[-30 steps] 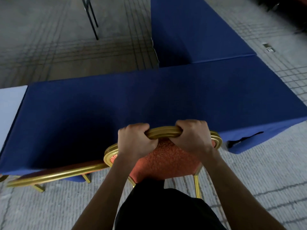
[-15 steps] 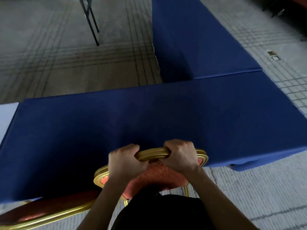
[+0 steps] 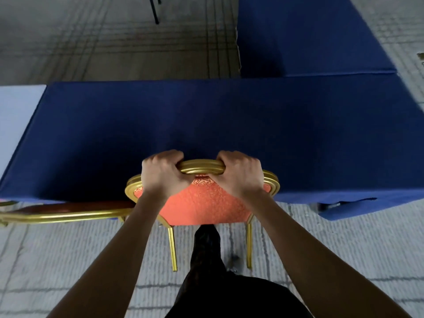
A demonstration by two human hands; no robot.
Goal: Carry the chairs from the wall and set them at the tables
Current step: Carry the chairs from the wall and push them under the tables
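A chair (image 3: 204, 205) with a gold frame and an orange-red patterned back stands in front of me against the near edge of a table under a dark blue cloth (image 3: 206, 125). My left hand (image 3: 161, 173) and my right hand (image 3: 238, 172) both grip the top rail of its back, fingers curled over it. Two gold rear legs reach down to the carpet. The seat is hidden under the table and the chair back.
A second gold-framed chair (image 3: 64, 212) stands to the left at the same table. Another blue-clothed table (image 3: 307, 35) runs away at the back right. A pale table top (image 3: 16, 115) adjoins on the left. Black table legs (image 3: 154, 10) stand far off on grey carpet.
The view has tilted down and the chair's rear legs now show. Both hands keep their grip on the top rail, and the chair stays at the table's edge.
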